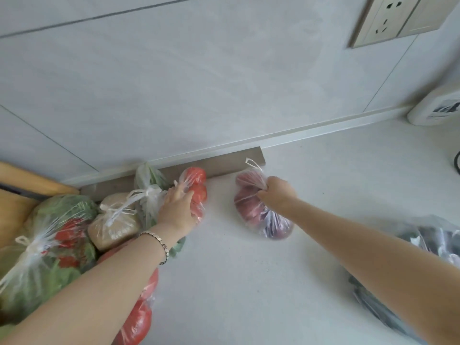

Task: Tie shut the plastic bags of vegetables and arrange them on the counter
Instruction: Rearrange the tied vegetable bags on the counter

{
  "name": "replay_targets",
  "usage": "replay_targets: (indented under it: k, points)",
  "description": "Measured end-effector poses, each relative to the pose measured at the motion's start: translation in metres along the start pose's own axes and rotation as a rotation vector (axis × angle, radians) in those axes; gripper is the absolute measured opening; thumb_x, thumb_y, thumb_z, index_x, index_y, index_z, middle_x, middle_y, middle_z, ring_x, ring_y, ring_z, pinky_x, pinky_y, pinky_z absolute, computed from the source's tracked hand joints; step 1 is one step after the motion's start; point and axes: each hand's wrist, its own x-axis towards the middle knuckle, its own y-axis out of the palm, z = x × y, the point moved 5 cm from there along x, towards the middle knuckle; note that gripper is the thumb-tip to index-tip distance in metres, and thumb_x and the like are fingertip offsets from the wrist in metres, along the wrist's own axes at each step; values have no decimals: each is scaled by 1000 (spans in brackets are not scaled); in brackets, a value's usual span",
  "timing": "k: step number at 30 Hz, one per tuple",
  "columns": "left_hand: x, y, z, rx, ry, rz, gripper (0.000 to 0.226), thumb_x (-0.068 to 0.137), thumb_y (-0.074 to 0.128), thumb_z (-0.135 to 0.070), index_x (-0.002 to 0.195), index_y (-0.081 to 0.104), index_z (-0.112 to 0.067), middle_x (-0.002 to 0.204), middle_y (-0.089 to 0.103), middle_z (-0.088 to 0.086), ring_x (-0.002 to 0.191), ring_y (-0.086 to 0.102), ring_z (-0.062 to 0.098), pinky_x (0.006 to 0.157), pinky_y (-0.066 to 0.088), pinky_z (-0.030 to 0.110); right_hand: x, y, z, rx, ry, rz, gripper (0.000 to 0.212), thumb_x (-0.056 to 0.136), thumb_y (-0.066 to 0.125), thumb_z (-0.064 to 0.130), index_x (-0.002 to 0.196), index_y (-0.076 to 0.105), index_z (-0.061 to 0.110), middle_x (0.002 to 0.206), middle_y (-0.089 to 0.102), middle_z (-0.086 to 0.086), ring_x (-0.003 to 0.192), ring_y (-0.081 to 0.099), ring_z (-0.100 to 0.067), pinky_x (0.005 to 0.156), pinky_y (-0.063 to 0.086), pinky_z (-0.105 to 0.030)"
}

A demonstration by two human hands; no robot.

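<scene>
My left hand (177, 205) rests with spread fingers on a knotted clear bag of red tomatoes (198, 188) near the wall. My right hand (278, 192) grips the tied neck of a clear bag of purple-red onions (254, 212) lying on the white counter (249, 282). Left of my left hand lie several tied bags: a bag of greens (149, 178) against the wall, a bag of brown potatoes (113, 227), and a big bag of lettuce and red peppers (54, 245). Another bag of red tomatoes (139, 319) lies under my left forearm.
A bag of dark vegetables (428, 245) lies at the right edge, partly hidden by my right arm. A wooden board (22, 185) leans at the far left. A white appliance (435, 108) stands at the back right, under a wall socket (388, 18).
</scene>
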Motion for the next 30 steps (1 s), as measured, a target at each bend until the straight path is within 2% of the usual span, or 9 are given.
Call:
replay_targets:
  k: [4, 7, 11, 13, 15, 18, 21, 26, 30]
  points:
    - [-1, 1, 7, -72, 27, 29, 64, 89, 52, -16, 145, 22, -16, 157, -10, -2, 146, -3, 20, 117, 21, 39, 12, 28, 48, 246, 84, -11, 36, 87, 48, 17, 121, 46, 4, 112, 61, -15, 105, 57, -32, 80, 45, -32]
    - [-2, 1, 8, -137, 33, 46, 64, 88, 52, -14, 145, 22, -17, 157, -10, -3, 145, -6, 18, 117, 20, 39, 16, 40, 67, 304, 117, -57, 47, 90, 44, 13, 135, 33, 7, 114, 61, -14, 105, 58, -30, 76, 45, -32]
    - [-7, -6, 8, -130, 50, 80, 62, 88, 52, -15, 143, 27, -25, 156, -9, -3, 144, 13, 22, 105, 41, 38, 11, 40, 73, 346, 72, -108, 34, 92, 40, 9, 126, 40, 6, 105, 61, -13, 85, 58, -22, 64, 41, -27]
    - [-15, -10, 5, -11, 71, 93, 58, 89, 51, -17, 141, 29, -27, 157, -6, 2, 144, 13, 25, 105, 40, 39, -1, 33, 72, 298, -34, -81, 32, 92, 40, 12, 123, 41, 7, 101, 60, -13, 81, 56, -23, 66, 44, -29]
    - [-23, -15, -7, 70, 101, 65, 53, 89, 50, -19, 138, 35, -23, 156, 9, 9, 143, 14, 28, 108, 35, 42, -19, 20, 59, 201, -144, -21, 35, 90, 45, 16, 125, 42, 10, 104, 58, -12, 90, 55, -26, 75, 43, -31]
    - [-42, -17, -34, 2, 186, -11, 37, 87, 49, -14, 124, 53, -13, 136, 44, 9, 125, 41, 27, 100, 37, 36, -57, -15, 11, -322, -258, 25, 37, 89, 48, 26, 124, 45, 16, 120, 54, -8, 110, 53, -28, 92, 38, -34]
    - [-59, -9, -60, -22, 254, 31, 30, 90, 45, -13, 118, 57, -14, 124, 56, 7, 112, 53, 27, 90, 41, 30, -86, -48, -67, -735, -149, 114, 43, 86, 49, 37, 124, 47, 18, 122, 52, -6, 115, 50, -25, 97, 36, -36]
    - [-87, 14, -105, -33, 302, 84, 23, 90, 45, -15, 107, 61, -14, 114, 64, 4, 103, 58, 26, 84, 46, 32, -134, -80, -189, -806, 207, 191, 56, 77, 55, 45, 125, 48, 16, 125, 51, -7, 118, 48, -25, 96, 45, -38]
    - [-108, 34, -135, -44, 334, 130, 24, 89, 46, -16, 107, 62, -13, 115, 64, 5, 106, 58, 25, 89, 47, 33, -156, -63, -237, -803, 256, 185, 62, 76, 62, 36, 130, 39, 15, 129, 42, -6, 123, 42, -24, 98, 42, -39]
